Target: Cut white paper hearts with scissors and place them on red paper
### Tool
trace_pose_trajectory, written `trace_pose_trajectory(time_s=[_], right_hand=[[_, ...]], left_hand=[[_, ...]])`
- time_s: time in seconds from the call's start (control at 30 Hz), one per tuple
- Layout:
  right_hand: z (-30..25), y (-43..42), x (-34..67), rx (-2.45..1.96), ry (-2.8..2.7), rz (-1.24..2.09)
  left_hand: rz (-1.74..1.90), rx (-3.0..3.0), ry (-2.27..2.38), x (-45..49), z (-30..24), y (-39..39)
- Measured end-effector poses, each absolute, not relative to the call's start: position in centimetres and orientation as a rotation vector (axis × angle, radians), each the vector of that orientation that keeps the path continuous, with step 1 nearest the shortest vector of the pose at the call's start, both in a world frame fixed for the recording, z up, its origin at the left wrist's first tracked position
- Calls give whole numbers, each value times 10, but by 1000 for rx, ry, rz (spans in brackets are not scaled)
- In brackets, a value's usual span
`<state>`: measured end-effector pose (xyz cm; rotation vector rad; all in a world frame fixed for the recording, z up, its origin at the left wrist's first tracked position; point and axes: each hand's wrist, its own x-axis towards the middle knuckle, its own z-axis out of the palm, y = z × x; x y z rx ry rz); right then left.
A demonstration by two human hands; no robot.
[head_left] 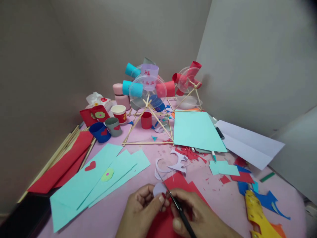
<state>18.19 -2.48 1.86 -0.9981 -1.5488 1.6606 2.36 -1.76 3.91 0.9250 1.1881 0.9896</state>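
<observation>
My left hand (142, 208) pinches a small pale lilac paper piece (159, 189) between thumb and fingers, low in the middle of the view. My right hand (198, 216) is closed round the black handles of small scissors (173, 200), whose thin blades point up-left and meet the lilac piece. Both hands hover over a red paper sheet (179, 183) lying on the pink table (223, 201). Lilac paper offcuts (170, 163) lie just beyond the hands.
Light blue paper strips (99, 178) lie left, red paper and wooden sticks (61, 162) further left. Two stick-and-cup wheel models (148, 89) stand at the back with paper cups (112, 125). A large blue sheet (195, 130), white paper (247, 142), scraps and a yellow plastic piece (256, 211) lie right.
</observation>
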Motion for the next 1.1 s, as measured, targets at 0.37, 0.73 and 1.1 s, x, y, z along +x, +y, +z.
trace_pose_trajectory(time_s=[0.37, 0.73, 1.1], right_hand=[[16, -26, 182, -996, -1576, 1641], [14, -27, 184, -1009, -1619, 1648], [17, -25, 182, -923, -1476, 1746]], left_hand=[[953, 910, 1147, 20, 36, -16], [942, 982, 1190, 20, 39, -16], [945, 962, 1195, 20, 39, -17]])
